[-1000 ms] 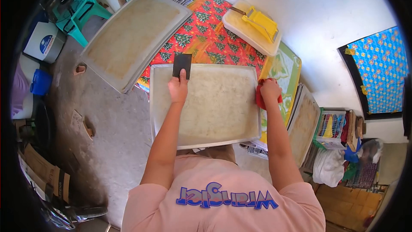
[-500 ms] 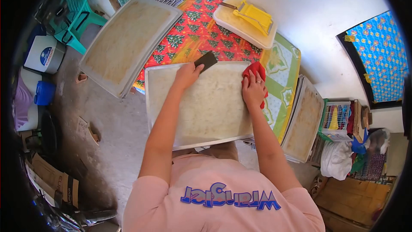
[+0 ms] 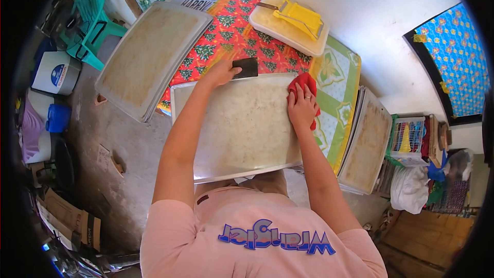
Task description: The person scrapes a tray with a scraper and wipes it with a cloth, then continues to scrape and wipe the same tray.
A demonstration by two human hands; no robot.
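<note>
A large shallow metal tray [image 3: 242, 123] lies in front of me, its near edge against my body. At its far rim, left of centre, my left hand [image 3: 220, 73] is closed on a flat black rectangular piece [image 3: 245, 68], which lies level just past the rim. My right hand [image 3: 303, 105] presses a bunched red cloth [image 3: 312, 83] onto the tray's far right corner, its fingers closed over the cloth. The tray's surface looks pale and smudged.
Stacked trays [image 3: 154, 51] lie at the left of the table, over its red tree-patterned tablecloth [image 3: 226, 33]. A yellow slicer-like tool [image 3: 299, 18] rests on a white lidded container [image 3: 262, 20] at the back. More trays [image 3: 365, 139] lean at the right. A green chair [image 3: 92, 25] stands far left.
My left hand has shifted slightly left and away from me, and the black piece has turned from slanted to level. My right hand stays on the cloth at the corner.
</note>
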